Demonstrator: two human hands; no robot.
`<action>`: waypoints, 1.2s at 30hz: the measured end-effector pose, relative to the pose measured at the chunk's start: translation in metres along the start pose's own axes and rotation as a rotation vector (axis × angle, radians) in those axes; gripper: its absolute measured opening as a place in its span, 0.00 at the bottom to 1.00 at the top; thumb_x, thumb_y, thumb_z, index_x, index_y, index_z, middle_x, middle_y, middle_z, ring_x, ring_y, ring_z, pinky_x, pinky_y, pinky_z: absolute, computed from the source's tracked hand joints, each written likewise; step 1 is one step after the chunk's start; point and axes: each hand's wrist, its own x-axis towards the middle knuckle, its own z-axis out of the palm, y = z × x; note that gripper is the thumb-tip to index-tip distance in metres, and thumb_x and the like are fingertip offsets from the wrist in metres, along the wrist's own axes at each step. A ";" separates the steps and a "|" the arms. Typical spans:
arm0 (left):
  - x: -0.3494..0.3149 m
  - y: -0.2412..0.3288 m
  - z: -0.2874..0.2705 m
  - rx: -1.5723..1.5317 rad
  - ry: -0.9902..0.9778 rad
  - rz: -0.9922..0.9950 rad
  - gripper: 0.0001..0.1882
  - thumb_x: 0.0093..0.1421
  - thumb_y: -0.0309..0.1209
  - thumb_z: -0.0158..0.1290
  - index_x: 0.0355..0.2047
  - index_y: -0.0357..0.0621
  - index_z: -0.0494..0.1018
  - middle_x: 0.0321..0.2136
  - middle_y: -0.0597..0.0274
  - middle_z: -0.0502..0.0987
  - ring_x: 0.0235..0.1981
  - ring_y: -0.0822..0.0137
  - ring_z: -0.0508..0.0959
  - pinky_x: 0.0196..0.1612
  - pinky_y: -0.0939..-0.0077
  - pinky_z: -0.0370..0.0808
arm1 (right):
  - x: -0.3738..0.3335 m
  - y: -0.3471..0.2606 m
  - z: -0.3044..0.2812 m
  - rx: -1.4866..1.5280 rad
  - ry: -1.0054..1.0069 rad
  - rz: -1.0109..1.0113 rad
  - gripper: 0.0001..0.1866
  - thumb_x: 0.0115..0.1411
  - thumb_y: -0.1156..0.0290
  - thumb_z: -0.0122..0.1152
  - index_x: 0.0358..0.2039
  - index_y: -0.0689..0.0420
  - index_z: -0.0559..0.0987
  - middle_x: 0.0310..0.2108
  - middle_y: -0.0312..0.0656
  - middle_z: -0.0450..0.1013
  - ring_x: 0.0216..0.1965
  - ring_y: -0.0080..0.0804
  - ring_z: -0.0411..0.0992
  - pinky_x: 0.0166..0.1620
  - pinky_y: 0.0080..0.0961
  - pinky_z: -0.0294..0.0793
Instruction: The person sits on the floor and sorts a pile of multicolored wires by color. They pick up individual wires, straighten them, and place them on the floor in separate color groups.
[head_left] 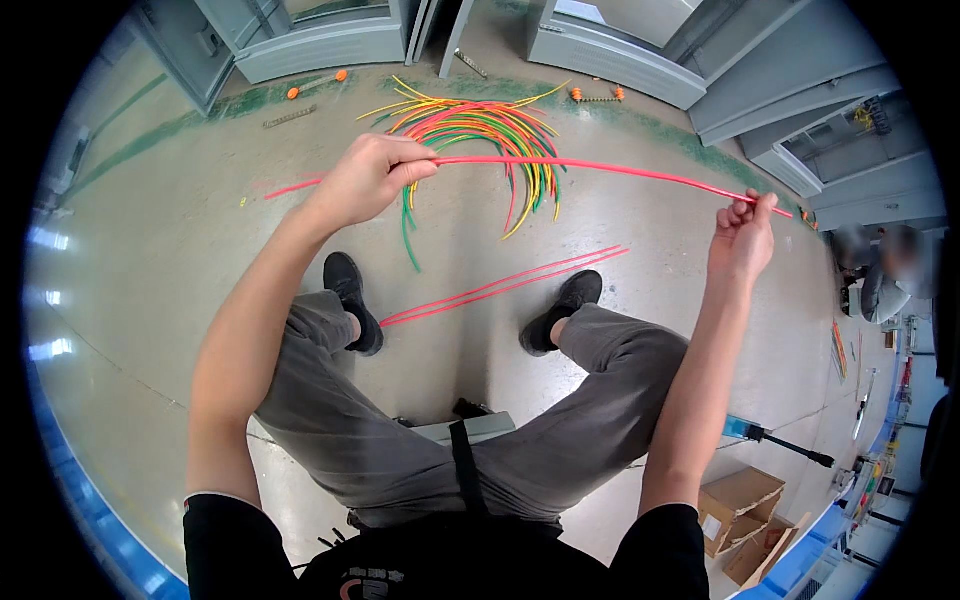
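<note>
A red tube or cable (580,163) is stretched between my hands, above the floor. My left hand (375,178) pinches it between thumb and fingers, and a red end sticks out on that hand's far left. My right hand (743,232) grips it near its other end, with a short piece poking past the fingers. Beyond the held length, a curved bundle of red, yellow and green cables (540,150) lies on the floor. Two straight red lengths (500,285) rest on the floor between my shoes.
Grey metal cabinets (620,60) stand along the far side. Springs with orange ends (598,96) lie near them. An open cardboard box (742,505) sits at the lower right, by a blue tool with a black rod (780,440). Another person (888,275) is at the far right.
</note>
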 end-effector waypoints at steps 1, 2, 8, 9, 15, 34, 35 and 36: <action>-0.002 -0.006 0.002 -0.041 -0.004 -0.023 0.11 0.59 0.32 0.53 0.35 0.35 0.76 0.20 0.60 0.73 0.21 0.70 0.69 0.27 0.74 0.68 | -0.002 0.001 0.000 0.002 0.028 0.033 0.14 0.66 0.61 0.47 0.34 0.60 0.71 0.24 0.35 0.65 0.24 0.20 0.59 0.28 0.20 0.60; -0.003 -0.011 0.007 -0.071 -0.037 -0.109 0.11 0.60 0.32 0.53 0.35 0.35 0.76 0.20 0.61 0.73 0.21 0.71 0.69 0.27 0.74 0.68 | -0.003 0.000 0.001 0.004 0.058 0.065 0.13 0.66 0.62 0.47 0.36 0.60 0.71 0.25 0.36 0.66 0.25 0.21 0.60 0.30 0.21 0.62; 0.007 -0.045 0.104 -0.221 -0.169 -0.303 0.11 0.61 0.33 0.52 0.35 0.36 0.76 0.19 0.64 0.71 0.24 0.73 0.70 0.31 0.73 0.70 | -0.039 -0.001 0.040 -0.031 0.017 0.012 0.14 0.65 0.68 0.47 0.47 0.64 0.68 0.29 0.39 0.68 0.31 0.22 0.62 0.38 0.24 0.65; 0.003 -0.058 0.126 -0.221 -0.187 -0.325 0.11 0.61 0.32 0.52 0.34 0.36 0.76 0.20 0.62 0.73 0.25 0.72 0.71 0.32 0.72 0.70 | -0.049 -0.003 0.049 -0.035 -0.041 -0.023 0.15 0.65 0.69 0.47 0.48 0.65 0.67 0.29 0.40 0.68 0.31 0.22 0.62 0.38 0.24 0.65; -0.039 -0.115 0.265 -0.160 -0.170 -0.492 0.10 0.57 0.33 0.53 0.33 0.38 0.78 0.28 0.42 0.77 0.29 0.59 0.79 0.35 0.66 0.73 | -0.079 -0.006 0.064 -0.013 -0.366 0.131 0.14 0.65 0.71 0.47 0.46 0.67 0.70 0.27 0.39 0.67 0.29 0.22 0.62 0.34 0.21 0.62; 0.047 -0.197 0.429 0.178 -0.093 -0.676 0.14 0.53 0.26 0.50 0.41 0.43 0.74 0.40 0.52 0.75 0.43 0.53 0.75 0.45 0.57 0.74 | -0.059 -0.026 0.030 -0.431 -0.568 0.087 0.11 0.62 0.71 0.52 0.38 0.68 0.72 0.26 0.49 0.70 0.22 0.28 0.63 0.26 0.23 0.62; 0.055 -0.197 0.431 0.197 -0.138 -0.710 0.13 0.52 0.26 0.50 0.40 0.44 0.75 0.40 0.51 0.75 0.43 0.53 0.76 0.44 0.57 0.74 | -0.059 -0.024 0.030 -0.431 -0.567 0.082 0.11 0.62 0.71 0.51 0.37 0.68 0.72 0.25 0.49 0.70 0.22 0.27 0.63 0.26 0.22 0.62; 0.061 -0.200 0.435 0.218 -0.180 -0.740 0.13 0.52 0.25 0.51 0.39 0.44 0.75 0.40 0.51 0.75 0.42 0.53 0.76 0.44 0.57 0.74 | -0.059 -0.023 0.030 -0.428 -0.565 0.074 0.10 0.62 0.72 0.51 0.37 0.68 0.72 0.25 0.49 0.70 0.21 0.27 0.63 0.26 0.21 0.62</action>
